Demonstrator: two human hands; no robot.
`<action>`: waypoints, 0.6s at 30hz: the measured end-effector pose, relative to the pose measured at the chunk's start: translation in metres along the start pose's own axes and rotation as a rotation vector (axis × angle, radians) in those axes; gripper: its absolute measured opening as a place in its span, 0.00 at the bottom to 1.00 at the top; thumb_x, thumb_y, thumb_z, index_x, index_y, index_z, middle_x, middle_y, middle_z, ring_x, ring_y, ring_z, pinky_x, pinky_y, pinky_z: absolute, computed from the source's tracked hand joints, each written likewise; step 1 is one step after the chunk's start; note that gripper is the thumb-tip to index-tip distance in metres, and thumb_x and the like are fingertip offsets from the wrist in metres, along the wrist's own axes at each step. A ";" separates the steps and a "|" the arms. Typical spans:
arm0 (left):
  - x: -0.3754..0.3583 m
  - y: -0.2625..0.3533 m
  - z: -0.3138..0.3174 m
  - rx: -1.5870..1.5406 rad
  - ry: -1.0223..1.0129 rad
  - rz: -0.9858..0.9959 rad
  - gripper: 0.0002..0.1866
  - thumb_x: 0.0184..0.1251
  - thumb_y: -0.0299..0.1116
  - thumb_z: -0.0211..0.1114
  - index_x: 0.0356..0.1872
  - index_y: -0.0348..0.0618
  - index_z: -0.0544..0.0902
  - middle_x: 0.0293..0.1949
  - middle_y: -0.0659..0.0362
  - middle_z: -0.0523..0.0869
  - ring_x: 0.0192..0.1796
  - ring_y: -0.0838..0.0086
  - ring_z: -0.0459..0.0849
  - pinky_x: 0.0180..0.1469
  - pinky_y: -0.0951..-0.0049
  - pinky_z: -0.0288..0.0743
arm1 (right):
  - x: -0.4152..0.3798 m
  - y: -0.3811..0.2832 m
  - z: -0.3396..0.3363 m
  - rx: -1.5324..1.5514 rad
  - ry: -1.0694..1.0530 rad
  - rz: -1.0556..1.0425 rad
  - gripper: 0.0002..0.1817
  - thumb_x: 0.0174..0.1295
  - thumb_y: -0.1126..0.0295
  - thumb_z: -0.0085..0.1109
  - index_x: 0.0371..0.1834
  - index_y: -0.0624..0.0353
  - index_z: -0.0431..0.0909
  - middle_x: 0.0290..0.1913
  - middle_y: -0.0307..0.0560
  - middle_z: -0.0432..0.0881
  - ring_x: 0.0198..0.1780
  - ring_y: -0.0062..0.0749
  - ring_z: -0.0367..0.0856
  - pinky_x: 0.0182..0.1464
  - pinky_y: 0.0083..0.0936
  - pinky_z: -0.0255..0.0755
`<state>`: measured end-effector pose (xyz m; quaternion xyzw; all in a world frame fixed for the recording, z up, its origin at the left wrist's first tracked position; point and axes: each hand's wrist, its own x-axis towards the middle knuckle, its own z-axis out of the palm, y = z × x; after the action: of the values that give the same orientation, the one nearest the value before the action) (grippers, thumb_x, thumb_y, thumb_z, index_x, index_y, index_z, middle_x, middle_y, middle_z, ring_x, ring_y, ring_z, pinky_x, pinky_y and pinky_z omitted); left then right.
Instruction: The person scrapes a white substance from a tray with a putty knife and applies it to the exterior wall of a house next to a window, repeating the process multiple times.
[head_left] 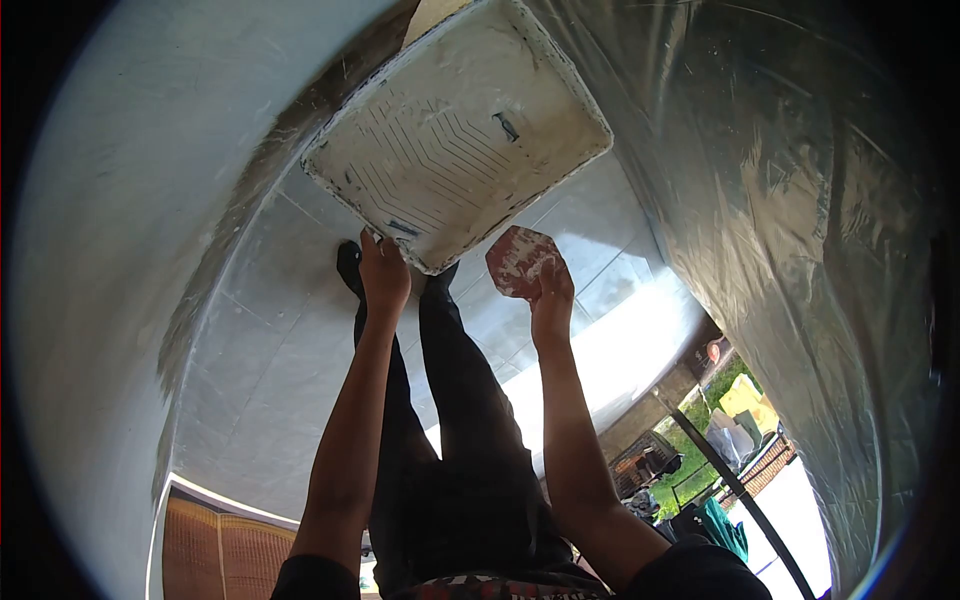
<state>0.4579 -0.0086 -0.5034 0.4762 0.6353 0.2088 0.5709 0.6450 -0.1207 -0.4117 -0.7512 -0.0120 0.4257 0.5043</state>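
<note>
My left hand [384, 270] grips the near left corner of a paint tray [450, 150], its fingers closed on the rim. The tray is coated with whitish paint, has ridged lines across its middle and dark marks on its surface. To the right of the tray's near corner, my right hand [550, 292] holds a reddish flat piece [520, 258] smeared with white, its fingers pressed on the lower right edge. That piece and the tray are apart.
Clear plastic sheeting [780, 200] hangs along the right. A pale wall [110, 230] curves up on the left. Grey floor tiles [270, 330] lie below, with my dark-clad legs [455, 380] on them. Wooden panels [230, 550] stand lower left; a dark rail [735, 485] crosses lower right.
</note>
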 end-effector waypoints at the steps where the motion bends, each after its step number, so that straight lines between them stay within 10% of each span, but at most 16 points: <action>1: 0.001 -0.001 -0.001 0.012 0.018 0.045 0.18 0.75 0.29 0.48 0.61 0.30 0.67 0.46 0.34 0.84 0.49 0.38 0.84 0.51 0.51 0.76 | -0.006 -0.023 0.007 0.018 0.033 -0.026 0.17 0.78 0.59 0.50 0.55 0.64 0.73 0.47 0.45 0.80 0.43 0.25 0.81 0.46 0.26 0.81; 8: 0.006 -0.020 0.006 -0.145 0.040 0.006 0.21 0.75 0.29 0.52 0.64 0.33 0.67 0.53 0.39 0.83 0.53 0.47 0.84 0.52 0.54 0.76 | 0.047 -0.103 0.010 -0.275 -0.334 -0.186 0.11 0.74 0.68 0.57 0.45 0.61 0.66 0.39 0.45 0.81 0.36 0.18 0.76 0.41 0.19 0.73; 10: 0.004 -0.005 0.005 -0.544 -0.027 -0.356 0.21 0.75 0.34 0.54 0.65 0.39 0.70 0.56 0.54 0.79 0.53 0.64 0.80 0.57 0.59 0.73 | 0.072 -0.131 0.036 -0.780 -0.353 -0.455 0.08 0.71 0.73 0.58 0.48 0.63 0.72 0.39 0.52 0.86 0.40 0.26 0.82 0.46 0.25 0.75; 16: -0.002 0.006 0.005 -0.883 -0.028 -0.561 0.29 0.76 0.52 0.53 0.69 0.45 0.68 0.61 0.56 0.76 0.63 0.62 0.74 0.67 0.53 0.63 | 0.103 -0.135 0.121 -1.409 -0.819 -0.500 0.08 0.70 0.72 0.59 0.50 0.59 0.80 0.43 0.48 0.88 0.41 0.37 0.86 0.46 0.32 0.78; 18: -0.003 0.009 0.003 -1.013 -0.033 -0.566 0.30 0.76 0.54 0.51 0.69 0.45 0.68 0.63 0.55 0.76 0.66 0.61 0.72 0.70 0.51 0.59 | 0.084 -0.118 0.143 -1.603 -0.998 -0.867 0.08 0.65 0.70 0.63 0.46 0.52 0.83 0.43 0.39 0.89 0.43 0.38 0.86 0.47 0.36 0.77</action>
<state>0.4640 -0.0076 -0.4951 -0.0414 0.5499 0.3185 0.7710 0.6541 0.0816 -0.3918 -0.5358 -0.7680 0.3376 -0.0955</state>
